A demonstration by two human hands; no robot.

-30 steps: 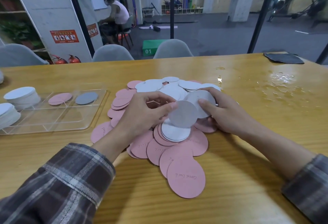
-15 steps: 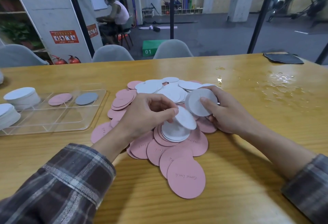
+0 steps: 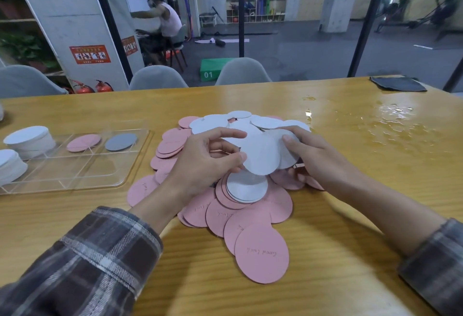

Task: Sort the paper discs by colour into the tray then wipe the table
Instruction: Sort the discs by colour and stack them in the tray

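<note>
Both hands are raised just above a loose heap of pink and white discs (image 3: 253, 215) in the middle of the bench (image 3: 350, 253). The left hand (image 3: 208, 162) pinches the left edge of a white disc (image 3: 261, 155) between thumb and curled fingers (image 3: 225, 134). The right hand (image 3: 318, 157) grips a small white stack (image 3: 289, 154), thumb on top and fingers curled beneath; the pinched disc overlaps the front of that stack. To the left lies a clear tray (image 3: 75, 177) with one pink disc (image 3: 84, 142) and one grey disc (image 3: 121, 141) in neighbouring compartments and two piles of white discs (image 3: 30, 137) at its left end. A dark cloth (image 3: 398, 83) lies at the far right corner, near a wet patch (image 3: 390, 125)
</note>
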